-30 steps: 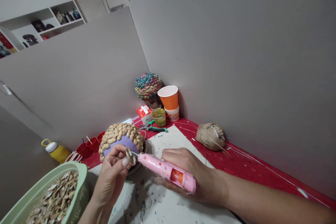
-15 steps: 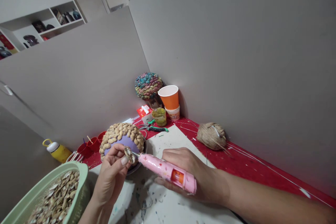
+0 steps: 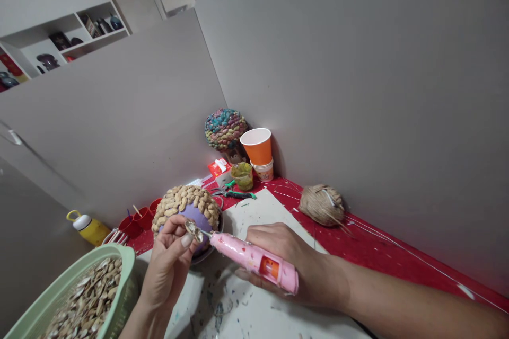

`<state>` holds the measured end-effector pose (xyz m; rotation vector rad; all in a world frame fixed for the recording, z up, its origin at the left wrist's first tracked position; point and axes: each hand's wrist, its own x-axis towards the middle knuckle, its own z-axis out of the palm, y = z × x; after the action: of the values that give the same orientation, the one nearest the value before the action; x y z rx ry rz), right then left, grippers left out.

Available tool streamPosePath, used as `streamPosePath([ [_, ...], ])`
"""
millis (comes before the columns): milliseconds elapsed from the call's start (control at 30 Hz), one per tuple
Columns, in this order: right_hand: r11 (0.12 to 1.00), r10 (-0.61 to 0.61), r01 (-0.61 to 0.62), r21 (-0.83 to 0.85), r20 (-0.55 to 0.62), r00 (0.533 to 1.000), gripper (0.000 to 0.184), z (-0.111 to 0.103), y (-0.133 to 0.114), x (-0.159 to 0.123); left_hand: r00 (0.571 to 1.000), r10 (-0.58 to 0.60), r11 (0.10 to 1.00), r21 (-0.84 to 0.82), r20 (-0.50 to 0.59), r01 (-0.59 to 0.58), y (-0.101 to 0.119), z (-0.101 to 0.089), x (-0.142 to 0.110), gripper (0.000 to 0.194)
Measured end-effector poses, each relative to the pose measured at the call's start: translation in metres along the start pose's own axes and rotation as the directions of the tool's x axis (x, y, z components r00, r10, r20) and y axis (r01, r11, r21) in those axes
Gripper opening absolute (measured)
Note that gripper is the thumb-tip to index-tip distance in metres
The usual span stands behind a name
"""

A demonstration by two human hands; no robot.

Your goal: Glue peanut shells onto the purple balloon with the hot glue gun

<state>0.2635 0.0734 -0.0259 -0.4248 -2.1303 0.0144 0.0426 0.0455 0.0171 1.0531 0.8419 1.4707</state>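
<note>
Between thumb and fingers, my left hand [image 3: 169, 259] pinches a peanut shell half [image 3: 193, 231], its hollow side facing the nozzle. My right hand [image 3: 284, 259] is wrapped round a pink hot glue gun [image 3: 254, 259] with an orange part in its side window. The gun's metal tip is at the shell's edge; whether they touch I cannot tell. Just behind the left hand sits a purple dome [image 3: 194, 214], partly covered with rows of peanut shells [image 3: 181, 198], resting in a bowl. A green basket [image 3: 129, 270] of loose peanut shells [image 3: 93, 296] stands at the lower left.
A white board [image 3: 246, 222] with paint stains lies on the red tablecloth [image 3: 377, 259]. Behind are pliers [image 3: 238, 195], a stained cup [image 3: 242, 176], an orange paper cup [image 3: 257, 149] and a multicoloured shell-covered dome [image 3: 225, 130]. Twine [image 3: 321, 205] lies right; a yellow bottle [image 3: 90, 229] stands left. Grey panels [image 3: 338, 74] enclose the table.
My left hand has tilted the peanut shell slightly, and it sits a little higher and further left. The glue gun has barely moved.
</note>
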Motion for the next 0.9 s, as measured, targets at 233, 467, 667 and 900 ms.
streamPosePath([
  [233, 1.000, 0.029, -0.030, 0.010, 0.031, 0.999, 0.046, -0.0034, -0.0001, 0.0002, 1.000, 0.023, 1.000, 0.003, 0.001, -0.023, -0.0010, -0.0023, -0.0001, 0.025],
  [467, 1.000, 0.017, -0.017, 0.006, 0.007, 1.000, 0.042, 0.0013, 0.0003, -0.0016, 0.999, 0.040, 0.999, 0.002, -0.030, -0.040, -0.0012, -0.0022, 0.0017, 0.026],
  [667, 1.000, 0.020, -0.021, 0.021, 0.024, 1.000, 0.041, 0.0011, 0.0008, -0.0021, 0.997, 0.050, 0.999, 0.002, -0.050, -0.050, -0.0007, -0.0029, 0.0018, 0.027],
  [900, 0.998, 0.037, -0.042, 0.049, 0.083, 0.996, 0.040, -0.0028, -0.0006, -0.0016, 0.997, 0.053, 0.999, 0.007, -0.055, -0.052, -0.0011, -0.0023, 0.0037, 0.027],
])
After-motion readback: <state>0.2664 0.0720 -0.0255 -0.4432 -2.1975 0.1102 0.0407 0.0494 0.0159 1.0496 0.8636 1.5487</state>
